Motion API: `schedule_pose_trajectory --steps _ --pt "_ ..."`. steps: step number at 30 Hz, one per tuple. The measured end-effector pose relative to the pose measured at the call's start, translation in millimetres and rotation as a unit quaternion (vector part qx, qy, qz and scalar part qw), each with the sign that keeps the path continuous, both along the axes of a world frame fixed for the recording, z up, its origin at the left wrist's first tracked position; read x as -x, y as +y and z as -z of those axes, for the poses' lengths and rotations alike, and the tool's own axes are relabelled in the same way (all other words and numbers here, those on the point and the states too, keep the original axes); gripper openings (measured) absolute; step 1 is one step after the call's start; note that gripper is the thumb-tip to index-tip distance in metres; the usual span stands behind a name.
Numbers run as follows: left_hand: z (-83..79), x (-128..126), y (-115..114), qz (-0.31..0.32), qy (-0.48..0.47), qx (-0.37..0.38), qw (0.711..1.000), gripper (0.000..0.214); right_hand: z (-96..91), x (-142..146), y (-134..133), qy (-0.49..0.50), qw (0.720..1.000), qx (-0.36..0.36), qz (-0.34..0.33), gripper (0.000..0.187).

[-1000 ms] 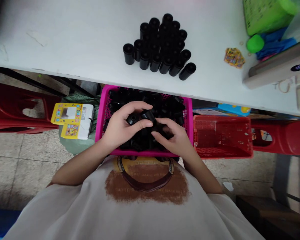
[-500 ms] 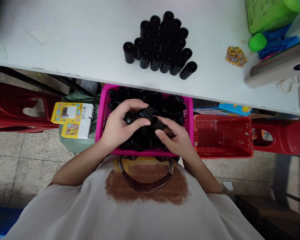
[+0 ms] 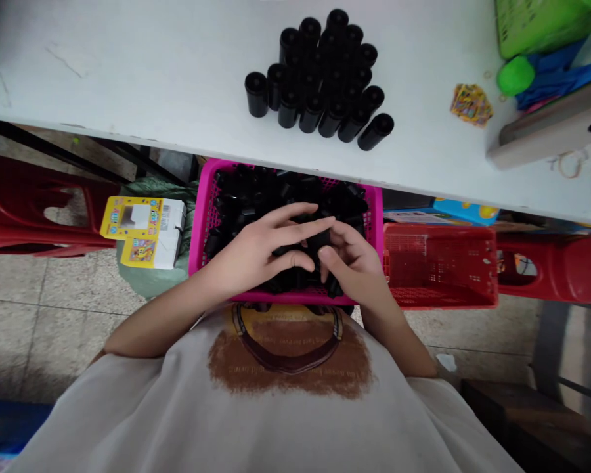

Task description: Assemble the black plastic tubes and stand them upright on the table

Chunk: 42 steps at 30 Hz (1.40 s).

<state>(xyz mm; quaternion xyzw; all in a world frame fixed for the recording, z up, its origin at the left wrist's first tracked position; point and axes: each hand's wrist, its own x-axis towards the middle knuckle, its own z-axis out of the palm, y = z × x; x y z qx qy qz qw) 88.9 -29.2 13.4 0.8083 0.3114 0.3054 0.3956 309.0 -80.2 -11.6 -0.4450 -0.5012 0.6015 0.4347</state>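
Observation:
Over a pink basket (image 3: pixel 195 226) filled with black plastic parts, my two hands meet. My right hand (image 3: pixel 352 259) curls around a black plastic cylinder (image 3: pixel 320 242), its thumb pressed along the near side. My left hand (image 3: pixel 266 246) reaches across from the left, its upper fingers stretched to the right hand's fingertips. A black plastic part (image 3: pixel 284 249) shows between its fingers and thumb, mostly hidden. On the white table beyond, several black cylinders (image 3: pixel 288 108) stand upright in a tight group; the one at the right front looks tilted.
A red basket (image 3: pixel 440 303) sits right of the pink one, beside a red stool (image 3: pixel 566 269). A yellow and white carton (image 3: pixel 170 233) lies to the left on green plastic. The white table (image 3: pixel 152 72) carries small yellow cards (image 3: pixel 471 105) and a pale device (image 3: pixel 532 135) at right.
My left fingers have straightened and moved right over the parts, toward my right hand. The cylinder that stuck out above my left thumb no longer shows there. The view has shifted slightly.

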Motion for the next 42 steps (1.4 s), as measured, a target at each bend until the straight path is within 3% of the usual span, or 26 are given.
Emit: schedule_pose_trajectory --steps 3,6,11,14,17,20,21,23,26,28,31,33,36,38,42 --pt "-9.1 -1.4 6.0 -0.029 0.005 -0.014 0.999 0.035 4.8 1.0 5.3 0.000 1.000 0.000 0.011 0.046" --pt "-17.6 -5.0 19.7 -0.038 0.014 -0.033 0.999 0.027 8.3 0.1 11.6 -0.015 0.998 -0.006 0.068 0.048" --pt "-13.1 -16.6 69.4 -0.087 0.091 -0.090 0.988 0.028 3.7 -10.3 22.4 -0.038 0.981 -0.030 0.190 0.041" --pt "-7.7 -27.3 97.7 -0.127 0.157 -0.082 0.976 0.035 -2.4 -19.2 24.7 -0.041 0.974 -0.020 0.222 0.041" --pt "-17.6 -36.1 102.1 -0.149 0.250 -0.078 0.954 0.056 -4.4 -29.2 22.9 0.080 0.973 0.070 0.203 0.053" --pt "-37.8 -39.9 81.3 -0.170 0.333 -0.128 0.919 0.058 -3.6 -40.9 18.2 0.260 0.920 0.213 0.203 0.043" --pt "-42.6 -40.8 71.3 -0.158 0.352 -0.148 0.911 0.050 -3.5 -44.4 16.4 0.300 0.893 0.251 0.222 0.037" --pt "-44.4 -44.3 50.5 -0.055 0.371 -0.155 0.914 0.036 -4.3 -49.6 13.3 0.346 0.850 0.290 0.273 0.022" --pt "-28.9 -55.7 22.5 0.151 0.409 -0.086 0.896 0.022 -6.8 -51.9 11.3 0.361 0.830 0.287 0.313 0.011" --pt "-15.6 -64.7 8.0 0.183 0.458 -0.058 0.868 0.021 -7.8 -51.3 11.6 0.359 0.839 0.271 0.308 0.012" --pt "-7.1 -70.4 -4.1 0.131 0.506 -0.065 0.850 0.023 -6.5 -50.0 12.2 0.337 0.869 0.244 0.266 0.015" --pt "-9.3 -65.9 -4.5 0.106 0.507 -0.071 0.853 0.023 -4.5 -49.3 11.2 0.302 0.900 0.223 0.221 0.016" --pt "-13.7 -52.1 0.9 0.090 0.464 -0.071 0.879 0.022 -1.4 -46.3 8.1 0.244 0.937 0.183 0.172 0.013" --pt "-12.3 -44.7 2.8 0.090 0.445 -0.067 0.889 0.020 1.0 -42.2 6.0 0.223 0.947 0.169 0.160 0.024" --pt "-1.9 -44.6 -2.9 0.090 0.478 -0.027 0.873 0.025 9.6 -32.1 4.4 0.162 0.962 0.146 0.164 0.041"
